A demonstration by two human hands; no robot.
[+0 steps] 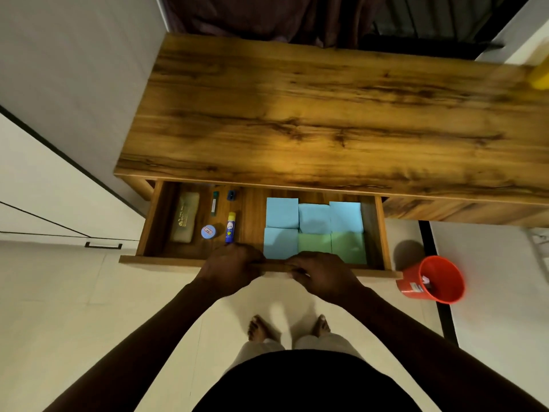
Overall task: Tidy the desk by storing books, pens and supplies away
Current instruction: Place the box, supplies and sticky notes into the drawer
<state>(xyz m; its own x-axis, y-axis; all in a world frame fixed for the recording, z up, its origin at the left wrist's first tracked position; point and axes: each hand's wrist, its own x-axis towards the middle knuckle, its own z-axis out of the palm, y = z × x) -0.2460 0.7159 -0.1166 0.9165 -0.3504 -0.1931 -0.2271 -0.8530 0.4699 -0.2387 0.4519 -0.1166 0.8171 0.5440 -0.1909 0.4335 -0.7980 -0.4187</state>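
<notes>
Open drawer [148,226] under the wooden desk [326,114], pulled out toward the body. Inside at left, a pouch [185,217] along the side wall, then a round blue tin [208,232], a green pen [214,203], a blue sharpener [231,195] and an upright-lying glue stick [230,227]. Further right, blue pads [282,212] and green pads [332,245] packed edge to edge. Left hand [230,267] curled over the front edge, gripping it; right hand [322,276] just beside, likewise clamped on the edge. Far right on the floor, an orange bin [433,281].

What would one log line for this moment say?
hands: left, right on drawer front | drawer: open | desk: bare
</notes>
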